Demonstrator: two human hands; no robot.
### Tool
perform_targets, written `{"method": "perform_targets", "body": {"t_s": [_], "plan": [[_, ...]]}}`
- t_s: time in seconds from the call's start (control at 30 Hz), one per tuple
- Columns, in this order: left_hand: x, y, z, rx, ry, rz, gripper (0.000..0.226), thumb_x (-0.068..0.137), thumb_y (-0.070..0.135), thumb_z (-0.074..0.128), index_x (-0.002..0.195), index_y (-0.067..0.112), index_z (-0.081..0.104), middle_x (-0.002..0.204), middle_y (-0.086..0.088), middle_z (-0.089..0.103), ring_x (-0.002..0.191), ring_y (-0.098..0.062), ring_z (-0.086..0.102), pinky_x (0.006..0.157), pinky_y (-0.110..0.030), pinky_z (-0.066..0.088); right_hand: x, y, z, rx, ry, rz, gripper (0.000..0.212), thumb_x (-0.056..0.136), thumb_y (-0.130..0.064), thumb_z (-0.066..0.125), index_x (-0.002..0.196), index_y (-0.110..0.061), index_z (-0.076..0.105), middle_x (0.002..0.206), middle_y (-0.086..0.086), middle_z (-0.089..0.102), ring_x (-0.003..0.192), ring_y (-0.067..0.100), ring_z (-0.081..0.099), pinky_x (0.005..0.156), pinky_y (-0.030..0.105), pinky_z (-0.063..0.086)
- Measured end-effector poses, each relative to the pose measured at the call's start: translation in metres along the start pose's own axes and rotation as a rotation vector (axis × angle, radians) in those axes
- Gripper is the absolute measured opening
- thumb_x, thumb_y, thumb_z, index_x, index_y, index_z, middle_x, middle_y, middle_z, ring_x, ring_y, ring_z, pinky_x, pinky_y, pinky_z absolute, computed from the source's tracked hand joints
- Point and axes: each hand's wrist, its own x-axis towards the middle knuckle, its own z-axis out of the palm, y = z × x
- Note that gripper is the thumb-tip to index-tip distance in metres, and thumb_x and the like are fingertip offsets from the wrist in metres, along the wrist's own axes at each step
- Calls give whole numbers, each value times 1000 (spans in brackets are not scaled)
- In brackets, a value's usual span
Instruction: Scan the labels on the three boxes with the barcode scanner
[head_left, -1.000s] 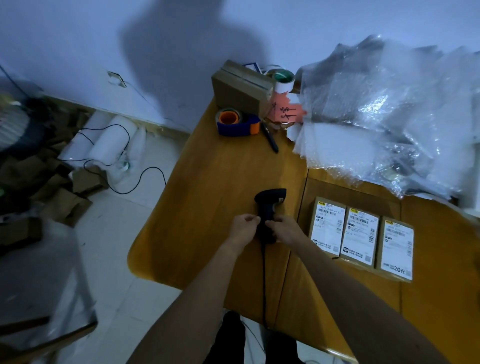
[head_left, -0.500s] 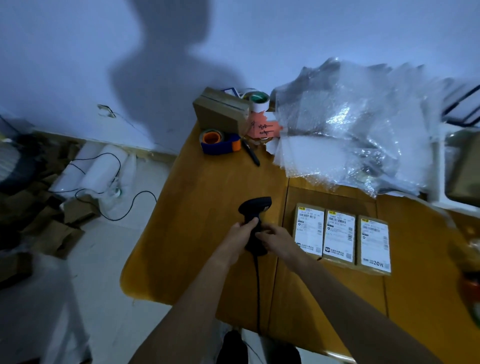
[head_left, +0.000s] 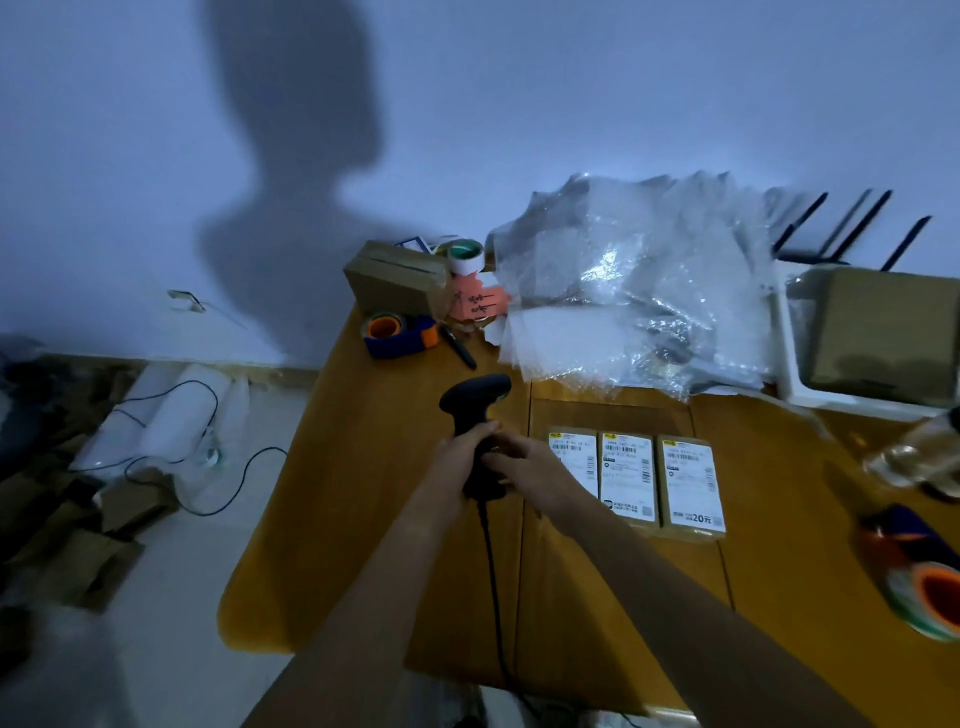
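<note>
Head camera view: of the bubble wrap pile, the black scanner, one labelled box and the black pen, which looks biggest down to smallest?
1. bubble wrap pile
2. and 3. black scanner and labelled box: alike, and the hands hide part of the scanner, so unranked
4. black pen

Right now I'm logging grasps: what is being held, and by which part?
The barcode scanner, held upright by its handle: left hand and right hand both grip it, head free above.
</note>
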Motion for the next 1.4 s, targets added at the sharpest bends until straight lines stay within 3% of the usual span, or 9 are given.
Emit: {"method": "perform_targets", "body": {"t_s": [0.07, 0.13, 0.27, 0.43, 0.63, 0.77, 0.97, 1.2, 1.4], "plan": [[0, -2, 4, 82, 62, 96, 25, 91, 27, 75, 110, 10, 76, 105, -14, 79, 93, -28, 77, 80, -47, 64, -4, -1, -4, -16, 7, -31, 33, 103, -14, 55, 134, -13, 65, 120, 12, 73, 108, 26, 72, 88, 31, 60], [-3, -5, 9, 156, 105, 182, 23, 92, 28, 73, 108, 12, 77, 103, -10, 80, 90, -23, 77, 83, -44, 64, -10, 0, -9, -54, 23, -51, 30, 104, -15, 54, 131, -14, 68, 116, 9, 75, 103, 24, 74, 87, 32, 60], [-10, -8, 14, 153, 89, 227, 14, 97, 19, 69, 103, 7, 71, 96, -14, 78, 80, -23, 77, 69, -34, 62, -13, 11, -26, -185, 109, -17, 28, 104, -20, 53, 125, -12, 70, 111, 6, 75, 102, 26, 71, 92, 40, 56], [-9, -20, 10, 184, 126, 184, 14, 96, 17, 70, 88, 8, 63, 64, -5, 63, 48, -17, 60, 49, -28, 52, -16, 38, -51, -403, 266, 56, 27, 104, -23, 53, 124, -10, 65, 121, 7, 68, 110, 23, 64, 93, 36, 51], [-7, -32, 10, 178, 31, 92, 13, 93, 19, 74, 86, 10, 66, 56, -2, 58, 45, -17, 54, 49, -27, 49, -24, 67, -71, -450, 345, 131, 30, 104, -19, 53, 130, -7, 62, 134, 11, 65, 116, 23, 62, 95, 34, 50], [-3, -39, 11, 139, -27, 8, 20, 90, 22, 76, 90, 4, 68, 56, -4, 59, 48, -22, 58, 58, -32, 53, -24, 74, -78, -465, 355, 168, 33, 104, -18, 52, 133, -5, 61, 136, 13, 64, 121, 27, 62, 94, 35, 51], [5, -50, 12, 263, 10, -12, 17, 90, 19, 77, 94, 6, 67, 61, -4, 63, 47, -16, 57, 49, -27, 51, -25, 79, -84, -446, 333, 222, 38, 105, -14, 46, 141, -8, 54, 149, 13, 55, 135, 30, 54, 101, 39, 52], [15, -58, 16, 205, 3, -29, 21, 95, 19, 70, 111, 5, 67, 76, -8, 76, 51, -18, 57, 55, -31, 50, -22, 81, -83, -442, 319, 252, 42, 105, -19, 48, 144, -6, 51, 149, 13, 55, 128, 29, 58, 97, 37, 51], [28, -69, 18, 221, 19, -16, 20, 95, 21, 69, 111, 9, 64, 98, -12, 80, 54, -20, 60, 63, -37, 51, -20, 82, -83, -409, 315, 272, 45, 103, -25, 50, 145, -7, 50, 147, 13, 56, 128, 28, 58, 103, 44, 52]]}}
